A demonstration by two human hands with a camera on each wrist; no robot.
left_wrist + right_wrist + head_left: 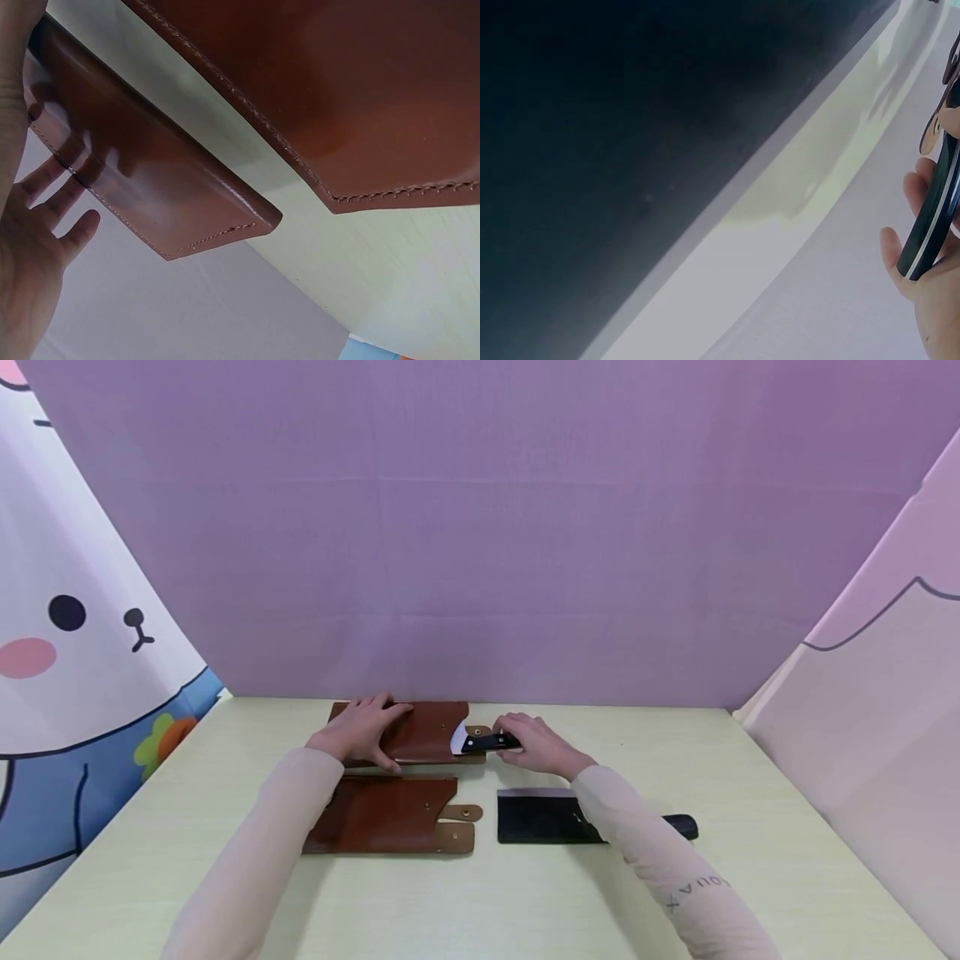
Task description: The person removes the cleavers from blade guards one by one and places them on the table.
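Observation:
My left hand [362, 728] rests spread over the far brown leather sheath [427, 731], thumb at its near edge and fingers toward the far stitched edge. In the left wrist view, the fingers [52, 202] meet that edge. My right hand [538, 745] grips the black riveted handle [489, 742] of a kitchen knife; the right wrist view shows fingers around the handle [932, 217]. A short piece of bright blade [458, 738] shows at the sheath's right-hand mouth. The remainder of the blade is hidden inside.
A second brown leather sheath [390, 818] lies nearer, its strap [461, 812] pointing right. Right of it lies a cleaver with a black blade [540, 820], its bright edge facing away; my right forearm partly covers it. A purple cloth [480, 543] hangs behind the table [465, 910].

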